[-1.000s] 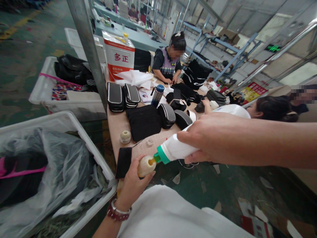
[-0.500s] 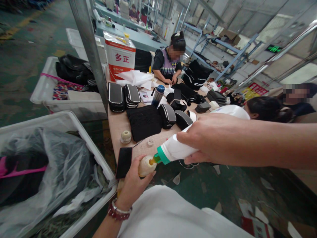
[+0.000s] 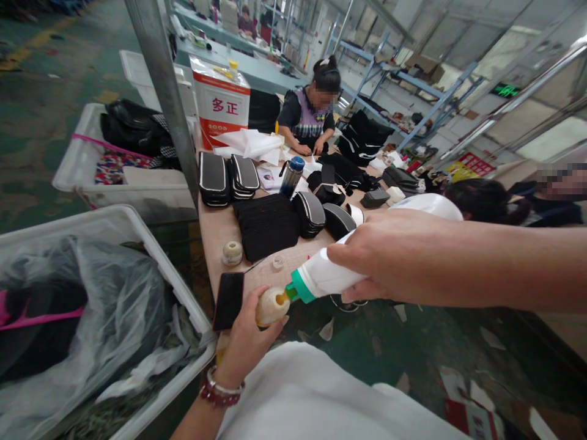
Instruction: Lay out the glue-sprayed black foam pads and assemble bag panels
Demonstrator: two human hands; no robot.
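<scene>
My left hand [image 3: 251, 327] is closed round a small cream-coloured jar [image 3: 272, 306], its round mouth turned up to the right. In my right hand [image 3: 367, 253] is a white squeeze bottle [image 3: 328, 272] with a green cap, tilted down to the left. Its nozzle tip [image 3: 290, 292] is at the jar's mouth, and yellowish liquid shows there. Just left of the jar lies a dark phone [image 3: 228, 300] on the table's edge. A second small jar [image 3: 232, 253] stands behind the phone, beside a stack of black fabric pieces [image 3: 266, 227].
Grey-and-black pieces [image 3: 214, 177] and a blue-lidded flask [image 3: 292, 177] stand on the table [image 3: 215, 235]. Across it a co-worker [image 3: 312, 110] handles something. A metal post [image 3: 167, 91] rises at left, near a white bin [image 3: 137, 229] holding plastic-wrapped material.
The squeeze bottle and jar stay nearly in place; the jar's opening shows a little more. The people at the right edge have shifted slightly.
</scene>
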